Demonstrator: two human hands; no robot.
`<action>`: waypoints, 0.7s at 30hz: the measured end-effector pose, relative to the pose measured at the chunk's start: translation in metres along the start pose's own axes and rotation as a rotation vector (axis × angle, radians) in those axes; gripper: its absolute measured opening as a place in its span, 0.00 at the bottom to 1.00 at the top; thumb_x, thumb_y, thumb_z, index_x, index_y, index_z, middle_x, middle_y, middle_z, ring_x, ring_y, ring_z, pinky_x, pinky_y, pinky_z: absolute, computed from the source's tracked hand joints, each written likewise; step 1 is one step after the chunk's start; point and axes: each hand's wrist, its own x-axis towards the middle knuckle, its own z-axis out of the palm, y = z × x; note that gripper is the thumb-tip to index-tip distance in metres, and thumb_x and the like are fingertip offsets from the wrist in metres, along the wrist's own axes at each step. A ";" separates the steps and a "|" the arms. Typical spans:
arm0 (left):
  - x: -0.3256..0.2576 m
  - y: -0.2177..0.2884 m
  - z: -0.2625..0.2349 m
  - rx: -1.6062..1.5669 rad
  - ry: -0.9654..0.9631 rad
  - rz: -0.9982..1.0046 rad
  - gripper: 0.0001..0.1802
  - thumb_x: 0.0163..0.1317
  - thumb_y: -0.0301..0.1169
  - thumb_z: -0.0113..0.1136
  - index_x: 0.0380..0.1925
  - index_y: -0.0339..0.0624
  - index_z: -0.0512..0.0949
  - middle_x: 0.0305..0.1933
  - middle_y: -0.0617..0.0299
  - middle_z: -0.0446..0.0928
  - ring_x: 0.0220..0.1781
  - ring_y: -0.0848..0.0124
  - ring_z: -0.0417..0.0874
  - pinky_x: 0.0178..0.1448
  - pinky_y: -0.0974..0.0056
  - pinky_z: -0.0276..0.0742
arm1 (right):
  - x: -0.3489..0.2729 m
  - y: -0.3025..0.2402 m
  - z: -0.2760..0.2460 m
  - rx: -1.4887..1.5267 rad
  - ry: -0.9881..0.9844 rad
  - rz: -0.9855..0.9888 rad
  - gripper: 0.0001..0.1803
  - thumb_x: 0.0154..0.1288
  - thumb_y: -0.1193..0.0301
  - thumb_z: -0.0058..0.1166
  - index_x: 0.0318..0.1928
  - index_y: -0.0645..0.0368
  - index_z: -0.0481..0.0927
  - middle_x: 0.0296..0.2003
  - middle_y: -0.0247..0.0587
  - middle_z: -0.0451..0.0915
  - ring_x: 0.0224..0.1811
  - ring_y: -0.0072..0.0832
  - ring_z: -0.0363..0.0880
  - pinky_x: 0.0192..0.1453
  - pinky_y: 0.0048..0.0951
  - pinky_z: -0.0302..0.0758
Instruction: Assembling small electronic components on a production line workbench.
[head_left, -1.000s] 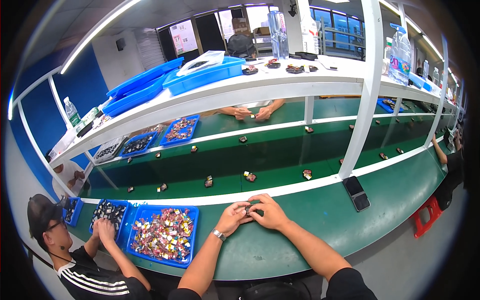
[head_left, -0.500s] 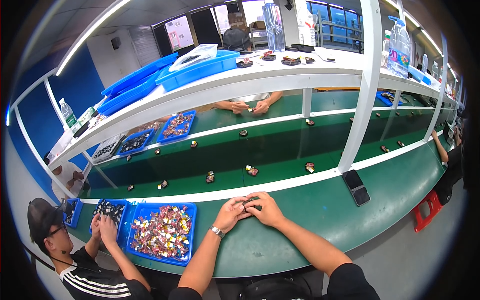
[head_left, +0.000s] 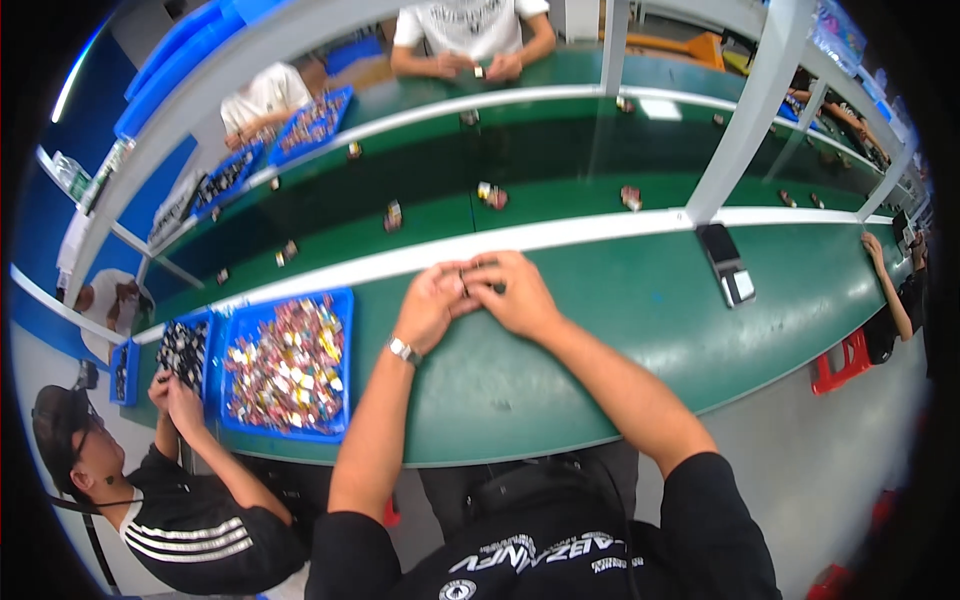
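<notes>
My left hand [head_left: 432,303] and my right hand [head_left: 512,294] meet over the green worktop [head_left: 600,330], fingertips pinched together on a small dark part [head_left: 476,277] between them. The part is mostly hidden by my fingers. A watch sits on my left wrist. A blue bin [head_left: 340,310] full of several small multicoloured parts lies to the left of my left hand.
A dark phone [head_left: 725,263] lies on the worktop at the right, by a white post [head_left: 745,110]. Beyond a white strip runs a dark green conveyor belt [head_left: 430,170] carrying several small parts. A person at lower left reaches into another blue bin [head_left: 182,345]. Other people work across the belt.
The view has tilted down and drawn closer to the worktop. My hands stay together on the small part at the same spot.
</notes>
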 end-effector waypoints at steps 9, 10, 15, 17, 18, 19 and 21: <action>-0.001 -0.004 0.004 0.017 0.021 -0.009 0.15 0.69 0.21 0.46 0.55 0.34 0.68 0.50 0.51 0.77 0.52 0.65 0.81 0.60 0.58 0.81 | -0.005 0.005 0.002 -0.012 0.011 -0.008 0.06 0.54 0.73 0.61 0.34 0.56 0.87 0.47 0.37 0.81 0.52 0.37 0.75 0.54 0.34 0.75; -0.003 -0.002 0.005 0.022 0.023 -0.013 0.15 0.69 0.21 0.46 0.55 0.34 0.68 0.50 0.50 0.77 0.52 0.64 0.81 0.60 0.57 0.80 | -0.006 0.004 0.002 -0.013 0.010 -0.007 0.06 0.54 0.73 0.61 0.34 0.56 0.87 0.47 0.37 0.81 0.52 0.37 0.75 0.53 0.34 0.76; -0.004 0.000 0.008 0.049 0.026 0.003 0.15 0.68 0.20 0.45 0.54 0.33 0.68 0.50 0.49 0.77 0.53 0.64 0.81 0.61 0.56 0.80 | -0.005 0.003 0.002 0.029 -0.016 0.023 0.07 0.55 0.74 0.61 0.35 0.57 0.87 0.46 0.39 0.80 0.53 0.36 0.75 0.52 0.34 0.76; -0.003 0.000 0.010 0.063 0.023 0.008 0.15 0.68 0.21 0.46 0.54 0.33 0.68 0.49 0.50 0.77 0.52 0.64 0.81 0.61 0.56 0.80 | -0.005 0.003 0.001 0.040 -0.021 0.030 0.07 0.55 0.74 0.60 0.35 0.57 0.87 0.47 0.39 0.80 0.53 0.36 0.75 0.52 0.34 0.76; -0.002 0.000 0.010 0.063 0.023 0.009 0.15 0.68 0.21 0.46 0.54 0.33 0.68 0.49 0.50 0.77 0.52 0.64 0.81 0.61 0.56 0.80 | -0.005 0.004 0.000 0.034 -0.010 0.032 0.07 0.54 0.74 0.61 0.35 0.56 0.87 0.46 0.39 0.81 0.52 0.36 0.76 0.52 0.34 0.76; -0.001 0.000 0.010 0.057 0.021 0.009 0.15 0.69 0.22 0.47 0.54 0.33 0.68 0.49 0.50 0.77 0.52 0.64 0.81 0.61 0.56 0.80 | -0.004 0.004 -0.001 0.025 0.003 0.032 0.07 0.54 0.74 0.61 0.35 0.56 0.87 0.46 0.39 0.81 0.51 0.36 0.76 0.52 0.34 0.76; 0.000 0.000 0.012 0.046 0.005 0.019 0.15 0.69 0.23 0.47 0.54 0.33 0.68 0.49 0.51 0.77 0.52 0.64 0.81 0.61 0.56 0.80 | -0.003 0.003 -0.003 0.015 0.000 0.023 0.08 0.53 0.74 0.62 0.36 0.56 0.87 0.46 0.38 0.82 0.51 0.36 0.77 0.54 0.34 0.75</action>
